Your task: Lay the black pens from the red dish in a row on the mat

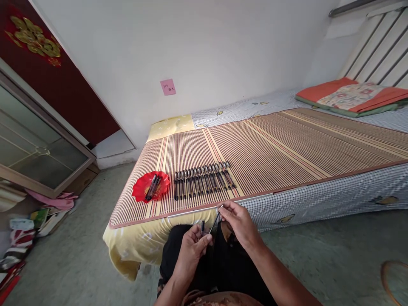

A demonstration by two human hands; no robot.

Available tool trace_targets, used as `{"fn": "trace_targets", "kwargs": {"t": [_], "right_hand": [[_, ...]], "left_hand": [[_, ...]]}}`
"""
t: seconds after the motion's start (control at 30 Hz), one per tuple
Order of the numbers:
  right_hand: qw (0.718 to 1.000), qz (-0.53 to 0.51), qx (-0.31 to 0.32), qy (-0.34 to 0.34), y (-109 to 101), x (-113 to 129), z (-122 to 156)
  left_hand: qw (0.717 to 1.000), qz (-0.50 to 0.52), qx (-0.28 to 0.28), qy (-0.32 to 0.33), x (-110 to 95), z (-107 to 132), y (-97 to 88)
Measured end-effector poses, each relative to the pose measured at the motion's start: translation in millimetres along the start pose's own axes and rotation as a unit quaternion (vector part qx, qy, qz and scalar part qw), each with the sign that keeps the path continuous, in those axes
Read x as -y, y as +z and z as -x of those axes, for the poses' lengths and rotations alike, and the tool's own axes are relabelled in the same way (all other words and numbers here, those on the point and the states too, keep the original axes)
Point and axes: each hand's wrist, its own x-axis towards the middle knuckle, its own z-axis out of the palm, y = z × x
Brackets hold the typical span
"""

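Over my lap, my left hand (194,244) is closed on a short black pen part (202,226), which points upward between the fingers. My right hand (234,216) pinches the upper end of a thin dark pen refill (214,222). The refill slants down to the thumb of my left hand; whether its lower end sits inside a barrel is too small to tell. In front of my hands, a row of several dark capped pens (200,180) lies side by side on the striped mat (264,157). Left of the row, a few more pens (153,187) rest in a red scalloped dish (137,190).
The mat covers a bed with yellow (127,240) and checked cloth (318,208) hanging over its near edge. Folded orange bedding (331,91) lies at the far right. A pink note (168,87) is on the wall. A glass-panelled door (41,144) stands at left.
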Motion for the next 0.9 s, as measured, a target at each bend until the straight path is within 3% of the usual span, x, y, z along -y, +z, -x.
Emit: {"fn": "trace_targets", "kwargs": {"t": [0.2,0.4,0.67,0.8,0.9], "right_hand": [[0.996,-0.002,0.086,0.022,-3.6,16.2,3.0],[0.989,0.001,0.144,0.03,-8.9,25.2,4.3],[0.996,0.011,0.086,0.03,3.2,32.7,12.0],[0.998,-0.018,0.056,0.0,12.2,24.6,13.1],[0.999,0.018,0.02,-0.029,13.5,19.0,11.9]], "left_hand": [[0.999,0.022,0.006,0.022,-2.2,3.0,-0.8],[0.991,0.105,0.078,-0.022,1.1,5.6,3.0],[0.998,0.009,-0.03,0.059,-0.3,6.7,9.7],[0.998,0.001,-0.007,0.059,-2.2,7.5,16.8],[0.999,0.009,0.003,0.049,-1.4,6.4,19.7]]}}
